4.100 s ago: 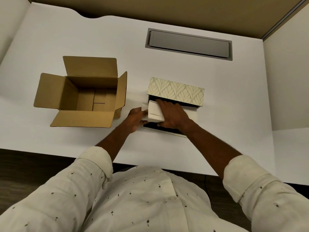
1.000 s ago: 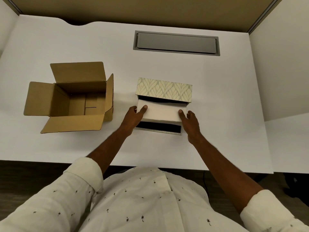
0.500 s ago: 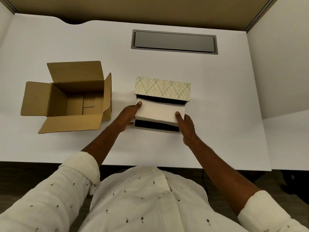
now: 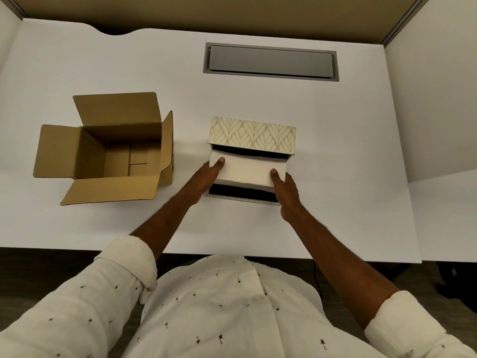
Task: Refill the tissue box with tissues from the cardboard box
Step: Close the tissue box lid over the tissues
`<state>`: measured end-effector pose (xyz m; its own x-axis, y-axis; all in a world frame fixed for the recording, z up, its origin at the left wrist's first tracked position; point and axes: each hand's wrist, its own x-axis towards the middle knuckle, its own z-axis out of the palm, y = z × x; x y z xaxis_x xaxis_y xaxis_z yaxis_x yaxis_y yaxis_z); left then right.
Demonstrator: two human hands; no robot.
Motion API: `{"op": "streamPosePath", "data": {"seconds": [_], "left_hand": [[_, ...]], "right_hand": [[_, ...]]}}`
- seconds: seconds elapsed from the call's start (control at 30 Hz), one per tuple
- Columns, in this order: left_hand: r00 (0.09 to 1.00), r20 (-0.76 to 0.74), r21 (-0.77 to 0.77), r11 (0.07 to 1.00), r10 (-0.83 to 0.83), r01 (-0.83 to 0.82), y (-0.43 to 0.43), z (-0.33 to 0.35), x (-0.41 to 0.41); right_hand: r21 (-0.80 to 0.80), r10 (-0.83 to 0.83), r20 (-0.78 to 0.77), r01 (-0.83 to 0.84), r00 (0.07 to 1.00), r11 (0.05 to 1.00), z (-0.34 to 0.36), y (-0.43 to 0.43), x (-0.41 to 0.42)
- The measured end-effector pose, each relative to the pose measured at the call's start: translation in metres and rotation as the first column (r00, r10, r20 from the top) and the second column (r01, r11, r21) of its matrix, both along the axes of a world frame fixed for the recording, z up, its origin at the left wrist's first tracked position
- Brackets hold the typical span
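The tissue box (image 4: 251, 136), patterned with pale green leaves, lies on the white desk with its dark inside open toward me. A white stack of tissues (image 4: 245, 170) sits across that opening. My left hand (image 4: 206, 178) grips the stack's left end, thumb on top. My right hand (image 4: 285, 188) grips its right end, thumb on top as well. The brown cardboard box (image 4: 103, 151) stands to the left with all flaps open; only its bare bottom shows inside.
The white desk (image 4: 335, 202) has a grey cable hatch (image 4: 271, 62) at the back. White partition walls rise on the right (image 4: 438, 112) and far left. The desk's front edge runs just above my shirt.
Four seconds ago the stack was bunched at the box's left end under my right hand. Now it lies flat across the opening with one hand at each end. Little has moved in the last second.
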<state>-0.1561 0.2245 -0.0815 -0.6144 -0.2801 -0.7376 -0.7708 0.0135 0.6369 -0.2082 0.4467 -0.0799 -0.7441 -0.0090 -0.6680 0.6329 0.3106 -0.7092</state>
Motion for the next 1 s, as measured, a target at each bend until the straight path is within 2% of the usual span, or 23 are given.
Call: {"op": "streamPosePath", "data": {"seconds": [0.4,0.67,0.77,0.83,0.87,0.93,1.0], "left_hand": [[0.998,-0.014,0.035,0.998,0.055,-0.055,0.001,-0.002,0.000],[0.998,-0.028,-0.002,0.999,0.053,-0.053,-0.004,0.000,0.004],[0.996,-0.091,-0.142,0.990,0.001,-0.014,-0.004,0.008,0.009],[0.972,-0.235,-0.288,0.954,0.010,-0.079,0.002,0.019,0.021],[0.937,-0.350,-0.358,0.924,0.002,-0.135,0.004,0.027,0.028],[0.828,-0.546,-0.492,0.848,-0.126,-0.195,0.007,0.042,0.034],[0.731,-0.596,-0.619,0.770,-0.332,-0.154,0.003,0.056,0.020]], "right_hand": [[0.002,0.000,0.006,0.000,1.000,1.000,0.004,0.000,-0.001],[0.005,0.048,-0.002,-0.048,0.999,0.999,0.009,0.003,-0.006],[0.080,0.029,-0.052,-0.025,0.998,0.996,0.012,0.007,-0.008],[0.137,-0.026,-0.155,0.047,0.988,0.989,0.017,0.013,-0.010],[0.154,-0.041,-0.225,0.077,0.973,0.985,0.020,0.017,-0.011],[0.187,-0.016,-0.375,0.092,0.927,0.978,0.029,0.023,-0.017],[0.238,0.077,-0.502,0.052,0.862,0.970,0.037,0.025,-0.030]]}}
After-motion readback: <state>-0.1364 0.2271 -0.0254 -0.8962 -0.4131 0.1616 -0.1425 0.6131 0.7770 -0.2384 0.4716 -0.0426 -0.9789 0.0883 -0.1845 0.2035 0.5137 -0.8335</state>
